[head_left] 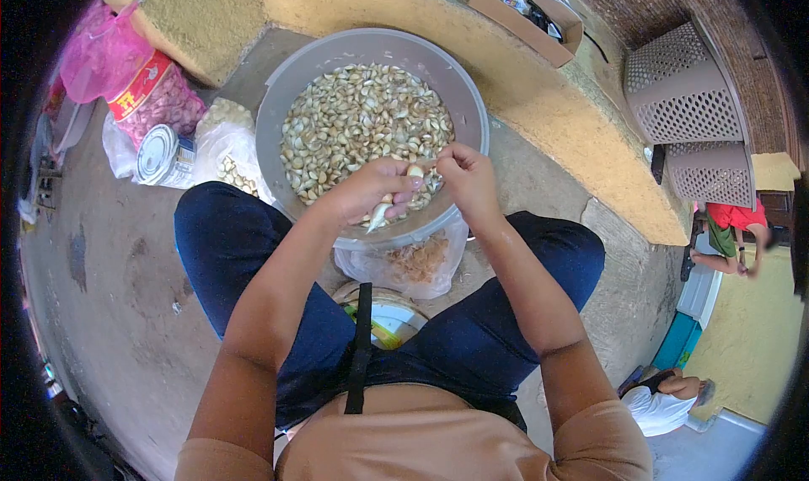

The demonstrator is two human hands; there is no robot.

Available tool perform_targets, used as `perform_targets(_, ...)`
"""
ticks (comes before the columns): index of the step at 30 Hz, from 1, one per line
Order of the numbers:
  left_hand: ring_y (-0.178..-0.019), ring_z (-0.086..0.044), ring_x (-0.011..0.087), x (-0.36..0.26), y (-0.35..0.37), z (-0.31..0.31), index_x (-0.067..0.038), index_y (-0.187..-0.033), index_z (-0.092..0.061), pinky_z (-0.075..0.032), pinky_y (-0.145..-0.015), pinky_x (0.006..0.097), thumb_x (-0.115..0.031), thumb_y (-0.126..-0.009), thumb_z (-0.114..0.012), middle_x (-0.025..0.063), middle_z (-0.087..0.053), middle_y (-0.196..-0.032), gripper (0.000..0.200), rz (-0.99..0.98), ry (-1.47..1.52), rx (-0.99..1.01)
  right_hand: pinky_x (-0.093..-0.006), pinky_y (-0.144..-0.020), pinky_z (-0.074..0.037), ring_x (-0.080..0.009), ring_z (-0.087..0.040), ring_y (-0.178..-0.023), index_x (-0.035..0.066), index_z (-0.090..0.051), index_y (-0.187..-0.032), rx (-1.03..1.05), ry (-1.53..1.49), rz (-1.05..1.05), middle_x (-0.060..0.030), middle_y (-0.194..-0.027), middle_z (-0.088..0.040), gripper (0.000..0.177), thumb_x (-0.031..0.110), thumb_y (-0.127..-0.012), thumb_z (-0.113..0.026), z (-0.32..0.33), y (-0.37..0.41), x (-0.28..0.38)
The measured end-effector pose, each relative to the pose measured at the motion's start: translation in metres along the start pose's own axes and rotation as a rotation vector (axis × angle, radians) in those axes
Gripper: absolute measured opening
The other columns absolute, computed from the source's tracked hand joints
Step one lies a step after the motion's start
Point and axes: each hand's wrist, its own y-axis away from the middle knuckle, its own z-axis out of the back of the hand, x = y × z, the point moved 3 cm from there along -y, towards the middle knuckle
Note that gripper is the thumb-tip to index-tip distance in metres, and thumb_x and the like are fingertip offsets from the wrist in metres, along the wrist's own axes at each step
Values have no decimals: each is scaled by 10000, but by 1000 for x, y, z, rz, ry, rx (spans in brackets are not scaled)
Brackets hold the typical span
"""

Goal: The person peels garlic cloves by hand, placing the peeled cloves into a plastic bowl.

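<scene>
A large grey plastic tub stands in front of me, holding a mass of unpeeled garlic cloves in what looks like water. Over its near side, my left hand is closed around garlic cloves. One pale clove shows at its fingertips, and another, whitish one pokes out below the fingers. My right hand is beside it, thumb and fingers pinched close to the upper clove. Whatever sits in that pinch is too small to make out.
Below the tub lies a clear plastic bag of brownish skins. To the left are a bag of pale cloves, a metal can and a pink net sack. A cardboard box rests on the ledge. Two other people sit at right.
</scene>
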Motion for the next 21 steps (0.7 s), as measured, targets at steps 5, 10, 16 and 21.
perform_targets(5, -429, -391, 83, -1, 1, 6, -42, -753, -478, -301, -404, 201, -144, -819, -517, -22, -381, -550, 128, 41, 1, 4, -209, -508, -383, -62, -483, -571, 6, -581, -749, 151, -97, -63, -8, -620, -539, 115, 102, -764, -518, 1, -3, -5)
perform_targets(10, -432, -391, 88, -1, 2, 9, -30, -763, -485, -306, -406, 205, -164, -825, -515, -22, -381, -554, 151, 4, -33, -22, -207, -631, -399, -73, -500, -715, 24, -588, -940, 321, -62, 32, -14, -781, -563, 171, 138, -822, -539, -5, 7, 13)
perform_targets(16, -438, -373, 85, -3, 5, 4, -27, -782, -488, -315, -412, 209, -210, -842, -507, -24, -369, -561, 193, 16, -74, 24, -238, -688, -418, -111, -531, -770, 9, -604, -944, 347, 25, 62, -31, -834, -579, 179, 103, -792, -584, 0, 7, 17)
perform_targets(21, -448, -360, 78, 0, 5, 4, -33, -779, -487, -316, -414, 206, -213, -844, -505, -25, -364, -561, 192, 50, -15, 74, -243, -641, -426, -127, -539, -717, -15, -619, -830, 234, 407, 379, -54, -766, -583, 126, 96, -780, -585, 2, 10, 29)
